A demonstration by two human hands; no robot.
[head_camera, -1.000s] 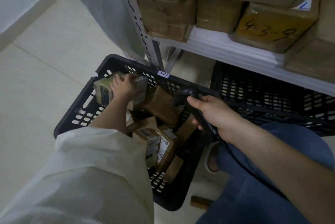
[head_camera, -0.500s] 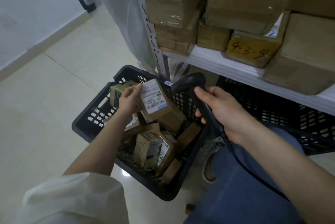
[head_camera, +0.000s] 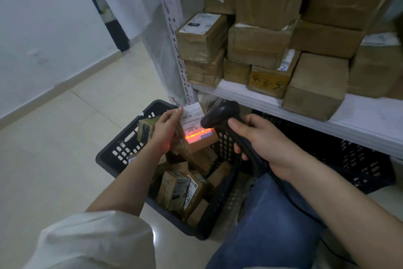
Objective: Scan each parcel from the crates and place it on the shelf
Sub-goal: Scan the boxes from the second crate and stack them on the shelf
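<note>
Nearest: white sleeve (head_camera: pixel 91 240) on the L arm, blue-jeaned knee (head_camera: pixel 268 225) on the R; between them a black slotted crate (head_camera: pixel 113 155) on the pale tile floor (head_camera: pixel 54 149), approx half full of small brown boxes w/ white labels, lying at odd angles.

Right hand (head_camera: pixel 263 144) has fingers curled round the handle of a black scanner (head_camera: pixel 220 114), thumb along the top; its cable runs back over the knee; scanner head points left at the parcel.

Left hand (head_camera: pixel 163 129) grips the parcel (head_camera: pixel 196 129) by its left side, thumb on the label edge, holding it above the crate's far end; it's a small brown cardboard box, taped, white printed label facing up, text too blurred to read; a red-orange scan line glows across the label's lower edge and tints the wrist.

Farther: a second black crate (head_camera: pixel 349 159) under the white shelf (head_camera: pixel 359 122); shelf is stacked w/ bigger brown boxes, one marked "4-3-9" (head_camera: pixel 267 84) by hand; perforated upright (head_camera: pixel 174 35) at its left corner; white wall (head_camera: pixel 43 29) beyond.
</note>
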